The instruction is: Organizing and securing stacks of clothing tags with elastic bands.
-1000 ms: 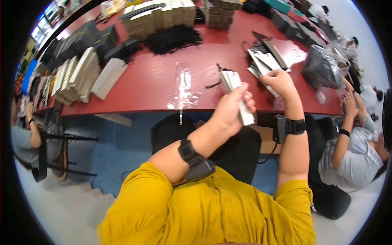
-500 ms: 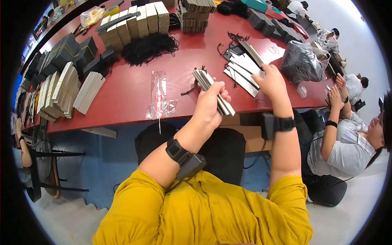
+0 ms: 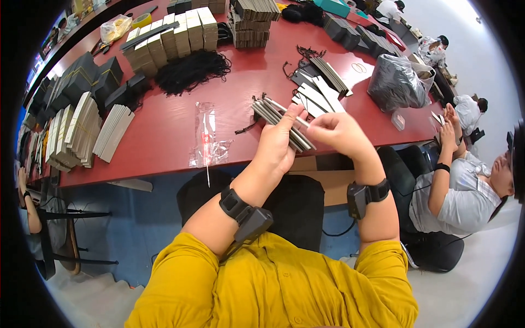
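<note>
My left hand (image 3: 279, 141) is closed around a small stack of long, narrow grey-white strips (image 3: 268, 112), edges up, with black cords at their far ends. My right hand (image 3: 342, 134) is beside it, thumb and fingers pinched at the near end of one strip on the stack's right side. Beyond my hands, loose white strips (image 3: 330, 94) with black cords lie fanned on the red table (image 3: 164, 123). A neat row of similar strips (image 3: 331, 75) lies just past them. Left of my hands is a clear plastic sleeve (image 3: 205, 117) with a red-handled, thin pointed tool (image 3: 206, 143) on it.
A heap of black cords (image 3: 194, 71) lies in front of banded strip bundles (image 3: 183, 38). More bundles (image 3: 82, 126) and dark boxes (image 3: 82, 79) stand at left. A grey-filled plastic bag (image 3: 396, 82) sits at right, near a seated person (image 3: 459, 177) working at the table.
My right hand has moved left and nearer, from the fanned strips to the stack in my left hand. Fewer loose strips show in the fan. The view has shifted slightly.
</note>
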